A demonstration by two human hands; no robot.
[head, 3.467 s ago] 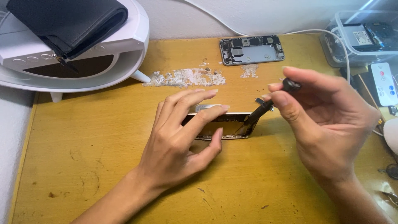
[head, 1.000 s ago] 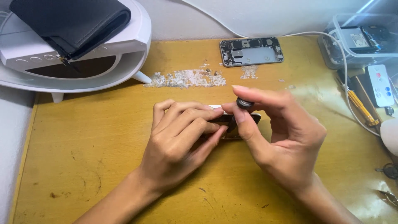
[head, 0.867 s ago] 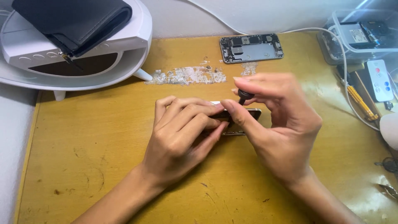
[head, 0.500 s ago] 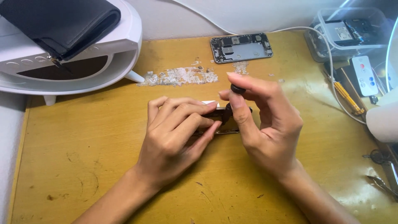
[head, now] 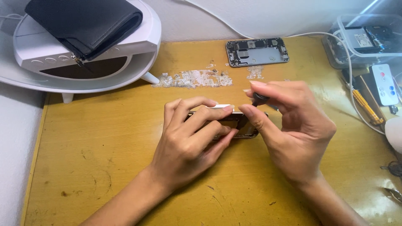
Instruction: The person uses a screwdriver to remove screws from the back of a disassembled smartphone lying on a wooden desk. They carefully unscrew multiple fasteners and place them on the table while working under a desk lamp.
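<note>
Hands meet over a dark, metal-framed opened phone body [head: 234,123] lying flat on the scuffed yellow wooden tabletop [head: 104,159]. Left hand [head: 188,144] lies palm down on the phone's near-left part, fingers spread and pressing it to the wood, with a small white strip [head: 220,106] just beyond its index fingertip. Right hand [head: 293,129] is pinched around the black round-capped handle of a small screwdriver [head: 259,99], thumb and forefinger closed on it, the tool standing over the phone's right end; its tip is hidden behind the fingers. Beyond both hands sits a second opened grey phone chassis [head: 256,52], with a patch of pale flaked residue [head: 192,78] between it and the left hand. Far beyond the left hand, a black leather wallet [head: 83,23] rests on a white oval stand [head: 138,50]. Right of the right hand lie a yellow-handled tool [head: 366,106] and a white cable [head: 351,79].
</note>
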